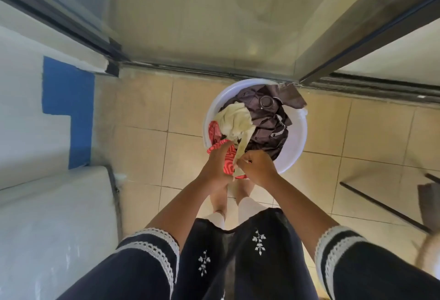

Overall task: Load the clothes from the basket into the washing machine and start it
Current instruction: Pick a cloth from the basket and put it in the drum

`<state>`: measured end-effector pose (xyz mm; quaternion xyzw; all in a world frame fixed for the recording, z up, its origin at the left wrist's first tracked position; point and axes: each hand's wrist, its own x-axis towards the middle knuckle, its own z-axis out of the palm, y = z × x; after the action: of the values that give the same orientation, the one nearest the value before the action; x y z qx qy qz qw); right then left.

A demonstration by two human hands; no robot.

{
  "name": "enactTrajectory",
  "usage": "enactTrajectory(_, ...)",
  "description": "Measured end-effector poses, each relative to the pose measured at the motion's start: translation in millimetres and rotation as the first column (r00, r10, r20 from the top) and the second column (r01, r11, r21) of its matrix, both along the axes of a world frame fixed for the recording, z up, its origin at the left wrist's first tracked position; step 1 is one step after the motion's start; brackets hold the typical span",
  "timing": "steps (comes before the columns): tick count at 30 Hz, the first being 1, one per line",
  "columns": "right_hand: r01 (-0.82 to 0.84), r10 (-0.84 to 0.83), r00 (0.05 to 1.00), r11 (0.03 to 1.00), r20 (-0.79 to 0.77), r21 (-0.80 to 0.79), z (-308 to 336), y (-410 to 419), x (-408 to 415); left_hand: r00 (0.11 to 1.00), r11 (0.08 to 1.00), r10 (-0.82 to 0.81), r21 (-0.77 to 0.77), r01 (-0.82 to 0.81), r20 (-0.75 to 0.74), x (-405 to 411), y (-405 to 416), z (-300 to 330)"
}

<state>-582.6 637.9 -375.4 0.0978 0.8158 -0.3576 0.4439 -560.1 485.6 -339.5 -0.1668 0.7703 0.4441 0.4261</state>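
Note:
A white round basket (298,133) stands on the tiled floor in front of me, below a glass sliding door. It holds a cream garment (234,119), dark brown clothes (266,121) and a red patterned cloth (214,130). My left hand (217,161) grips the red patterned cloth at the basket's near rim. My right hand (256,166) pinches a trailing end of the cream garment just beside it. At the lower left is a white top-loading washing machine (54,223) with its lid down.
A glass sliding door (202,14) with dark frames fills the top. A white and blue wall (66,90) runs along the left. A dark metal frame (381,204) lies on the floor at the right. My feet stand just behind the basket.

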Motion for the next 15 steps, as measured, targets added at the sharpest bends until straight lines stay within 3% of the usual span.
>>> enactTrajectory(8, 0.209, -0.234, 0.971, 0.920, -0.037, -0.331, 202.6, -15.9, 16.2, 0.997, 0.998, -0.050, -0.045, 0.048, -0.057, 23.9, -32.8, 116.9)
enactTrajectory(11, 0.291, -0.329, 0.944, 0.809, 0.017, -0.510, 283.6, -15.3, 15.6, 0.992, 0.995, -0.078, -0.062, 0.072, -0.099, 32.1, -45.4, 150.2)
enactTrajectory(15, 0.243, -0.334, 0.943, 0.680, 0.004, -0.692, 374.0, -15.3, 9.6, 0.982, 1.000, 0.008, 0.020, -0.004, -0.189, 42.0, -52.8, 180.4)
